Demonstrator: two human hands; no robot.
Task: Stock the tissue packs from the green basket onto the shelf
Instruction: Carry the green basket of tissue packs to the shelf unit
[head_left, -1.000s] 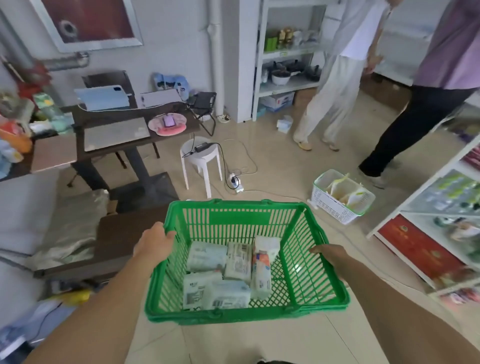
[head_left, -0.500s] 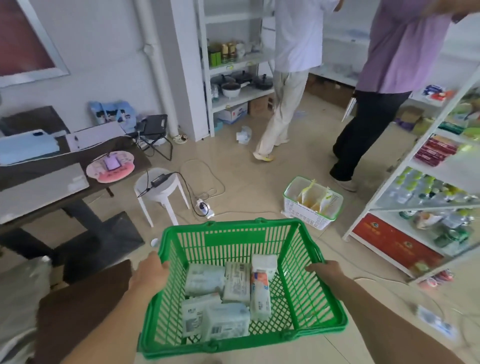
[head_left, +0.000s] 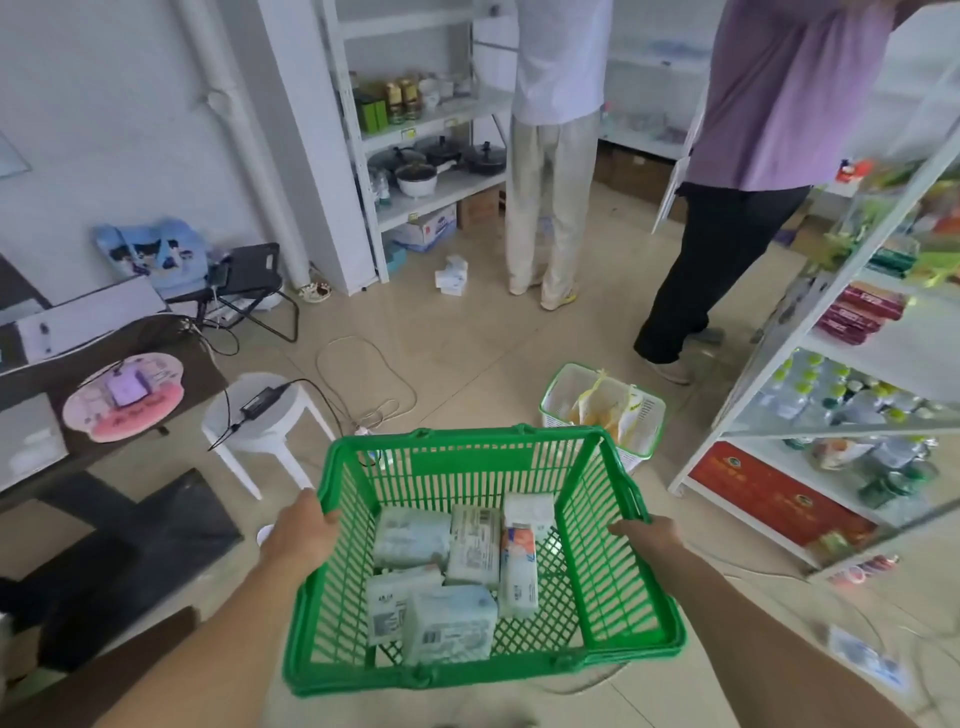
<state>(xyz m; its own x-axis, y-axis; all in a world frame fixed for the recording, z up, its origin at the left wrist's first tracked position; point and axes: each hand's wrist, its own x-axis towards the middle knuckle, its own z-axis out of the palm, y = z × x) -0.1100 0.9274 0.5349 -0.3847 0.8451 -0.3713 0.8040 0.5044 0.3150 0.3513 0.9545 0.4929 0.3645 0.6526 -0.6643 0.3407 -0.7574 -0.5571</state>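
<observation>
I carry a green basket in front of me, above the floor. My left hand grips its left rim and my right hand grips its right rim. Inside lie several tissue packs, pale and wrapped, one standing on edge with an orange and blue print. A white shelf with bottles, red packs and red boxes stands at the right.
A small white basket with yellow pouches sits on the floor ahead. Two people stand beyond it: one in a white top, one in a purple top. A white stool, cables and a dark table are at the left.
My view has swung right and forward with the basket: the table slid left, the right shelf and the two people came closer. Both hands keep their hold.
</observation>
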